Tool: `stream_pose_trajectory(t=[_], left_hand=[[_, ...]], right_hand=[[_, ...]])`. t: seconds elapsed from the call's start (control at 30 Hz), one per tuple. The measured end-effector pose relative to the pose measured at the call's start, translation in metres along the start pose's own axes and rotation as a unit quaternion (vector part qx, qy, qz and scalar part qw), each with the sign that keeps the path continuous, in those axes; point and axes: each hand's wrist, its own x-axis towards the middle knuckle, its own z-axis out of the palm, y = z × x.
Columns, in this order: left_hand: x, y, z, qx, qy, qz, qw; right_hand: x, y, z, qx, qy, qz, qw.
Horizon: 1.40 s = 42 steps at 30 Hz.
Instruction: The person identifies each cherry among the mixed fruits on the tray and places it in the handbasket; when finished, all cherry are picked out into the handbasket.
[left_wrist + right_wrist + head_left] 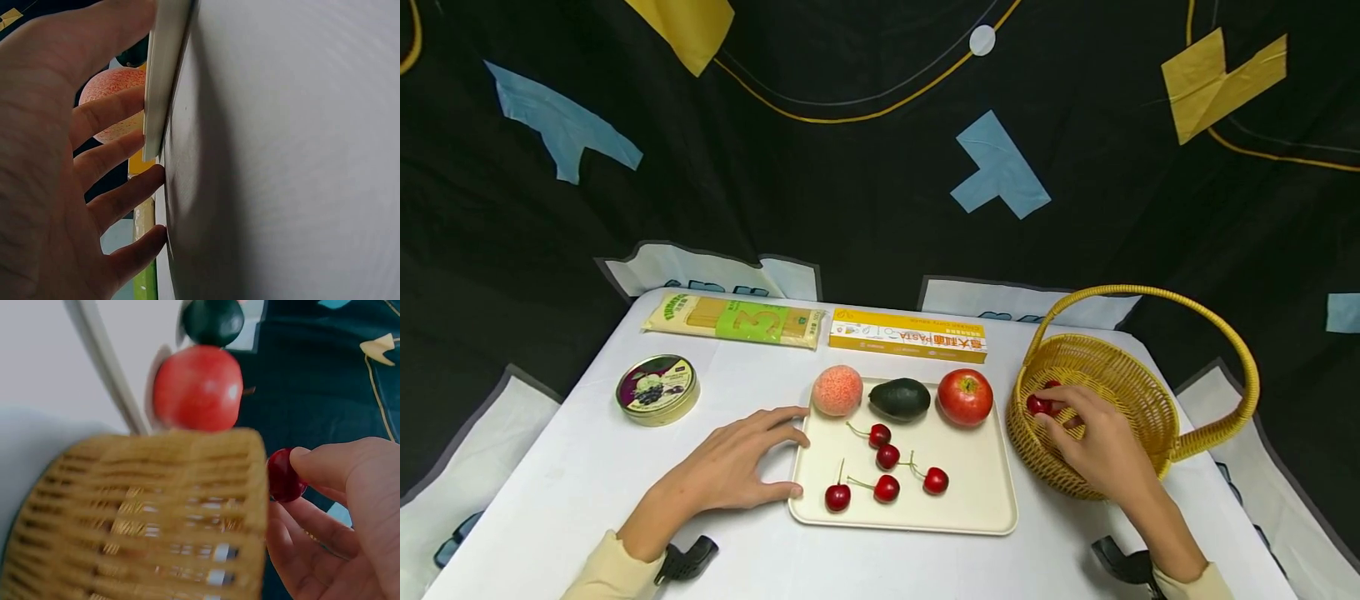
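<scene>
My right hand (1093,442) pinches a dark red cherry (286,475) between thumb and fingers, at the left rim of a yellow woven basket (1138,392). More red shows just behind that cherry, partly hidden by the fingers. Spread along the left edge of a cream tray (970,512), my left hand (737,462) touches the rim with thumb and fingertips. Several stemmed cherries (886,489) lie on the tray. Along its far side sit a pinkish peach (837,391), a dark green avocado (900,399) and a red apple (965,397).
Behind the tray lie a bag of noodles (733,320) and a yellow-and-white pasta box (907,335). A round tin (658,390) with grapes on its lid stands at the left. The basket's tall handle (1243,358) arches over its opening. A dark cloth hangs behind the white table.
</scene>
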Motion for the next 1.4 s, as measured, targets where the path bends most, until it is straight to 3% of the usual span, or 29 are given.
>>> stream_pose_trajectory(t=[0.3, 0.9, 1.13, 1.4], left_hand=[[0.000, -0.002, 0.001, 0.003, 0.003, 0.002, 1.0000], [-0.001, -0.001, 0.000, 0.002, 0.017, 0.006, 0.9998], [-0.001, 0.000, 0.000, -0.005, 0.015, 0.002, 0.9999], [-0.001, -0.001, 0.001, -0.003, 0.009, -0.001, 1.0000]], right_hand=[[-0.003, 0.029, -0.001, -0.030, 0.012, -0.015, 0.9994], [0.002, 0.050, 0.011, -0.032, -0.097, 0.046, 0.9937], [0.006, 0.058, 0.017, -0.023, -0.123, 0.041, 0.9914], [0.011, 0.067, 0.022, -0.017, -0.120, 0.022, 0.9924]])
